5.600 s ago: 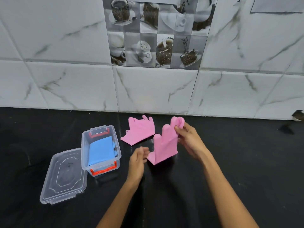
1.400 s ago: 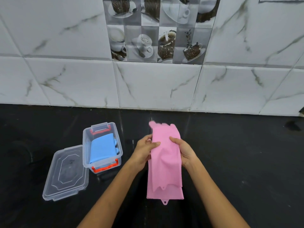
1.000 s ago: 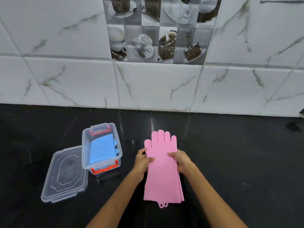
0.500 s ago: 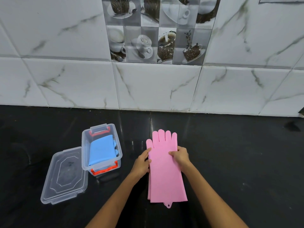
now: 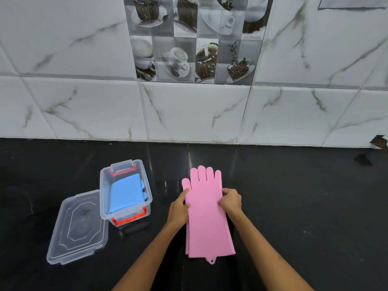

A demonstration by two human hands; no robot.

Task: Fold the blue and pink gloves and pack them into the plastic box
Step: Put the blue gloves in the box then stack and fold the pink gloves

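Two pink gloves (image 5: pixel 206 217) lie stacked flat on the black counter, fingers pointing at the wall. My left hand (image 5: pixel 178 208) pinches their left edge near the thumb. My right hand (image 5: pixel 231 201) grips the right edge at about the same height. To the left stands a clear plastic box (image 5: pixel 147 198) with red latches, open, holding the folded blue gloves (image 5: pixel 126 193).
The box's clear lid (image 5: pixel 78 226) lies flat on the counter (image 5: pixel 304 206), against the box's left side. A white marble-tiled wall (image 5: pixel 193 110) rises at the back of the counter. A small dark object (image 5: pixel 380 141) sits at the far right by the wall.
The pink gloves, earlier held up and draped, now lie flat and aligned on the counter. My hands have shifted from the top of the gloves to their side edges.
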